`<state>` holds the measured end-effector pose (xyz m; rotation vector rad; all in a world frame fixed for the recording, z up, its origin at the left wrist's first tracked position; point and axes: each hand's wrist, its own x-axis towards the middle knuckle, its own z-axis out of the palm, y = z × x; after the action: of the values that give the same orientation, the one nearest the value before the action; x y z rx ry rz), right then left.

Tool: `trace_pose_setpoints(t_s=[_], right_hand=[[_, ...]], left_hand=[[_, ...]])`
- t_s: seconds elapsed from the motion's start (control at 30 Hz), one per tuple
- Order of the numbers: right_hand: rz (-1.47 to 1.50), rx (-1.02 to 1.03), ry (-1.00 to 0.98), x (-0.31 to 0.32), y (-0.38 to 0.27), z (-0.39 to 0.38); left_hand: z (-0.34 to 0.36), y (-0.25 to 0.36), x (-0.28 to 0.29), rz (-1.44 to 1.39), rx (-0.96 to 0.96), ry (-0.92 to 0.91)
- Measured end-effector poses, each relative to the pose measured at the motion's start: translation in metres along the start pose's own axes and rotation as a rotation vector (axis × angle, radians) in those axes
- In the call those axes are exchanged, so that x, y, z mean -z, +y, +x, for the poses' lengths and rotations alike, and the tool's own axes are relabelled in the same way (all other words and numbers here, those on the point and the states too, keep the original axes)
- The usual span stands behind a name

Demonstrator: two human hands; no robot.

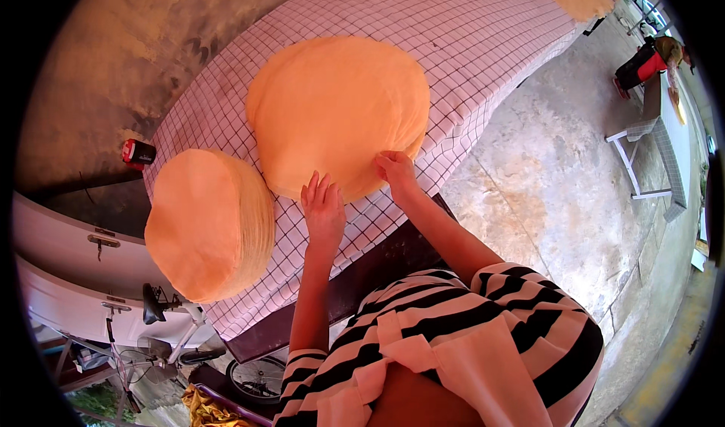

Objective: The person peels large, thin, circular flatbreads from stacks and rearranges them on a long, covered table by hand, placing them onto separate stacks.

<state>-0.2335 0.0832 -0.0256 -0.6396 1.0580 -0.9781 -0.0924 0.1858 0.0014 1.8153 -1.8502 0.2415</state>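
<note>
Wide round stack of orange sheets [340, 110] sits on a checked tablecloth [491, 30]. Right hand [396, 172] has fingertips bunched at its near edge, can't tell if they've caught a sheet; left hand [323, 209] is loosely open by the rim. Taller orange stack [200, 223] crowds its left, red-and-black container [138, 154] beyond, bicycle [192, 323] nearby.

I log a checked cloth [483, 27] over my table [260, 338]. Past its left edge: a red-and-black object [138, 154], support unclear. Off the near-left corner: a bicycle saddle [153, 305]. Beyond the right edge I note another person [651, 66] beside a white-legged table [664, 121].
</note>
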Motion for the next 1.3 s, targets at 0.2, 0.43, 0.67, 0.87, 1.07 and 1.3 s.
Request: trace_pose_setpoints(t_s=[0.2,0.43,0.67,0.87,1.07,1.3], right_hand=[[0.161,-0.301,-0.157,0.002,-0.028,-0.006],[-0.097,-0.123,-0.386,0.009,-0.015,0.031],[-0.13,0.001,-0.064,0.047,-0.008,0.027],[-0.245,0.04,-0.092,0.051,0.011,0.029],[-0.394,0.031,-0.141,0.043,0.004,0.024],[-0.027,-0.193,-0.263,0.027,-0.009,0.01]], left_hand=[[0.036,0.015,-0.057,0.006,-0.035,-0.029],[0.05,0.001,-0.067,0.069,-0.108,0.047],[0.164,-0.018,0.046,0.116,0.07,-0.003],[0.132,0.017,0.039,0.253,-0.255,0.12],[0.027,0.009,-0.036,0.223,-0.032,-0.165],[0.009,-0.008,-0.039,0.255,-0.055,-0.067]])
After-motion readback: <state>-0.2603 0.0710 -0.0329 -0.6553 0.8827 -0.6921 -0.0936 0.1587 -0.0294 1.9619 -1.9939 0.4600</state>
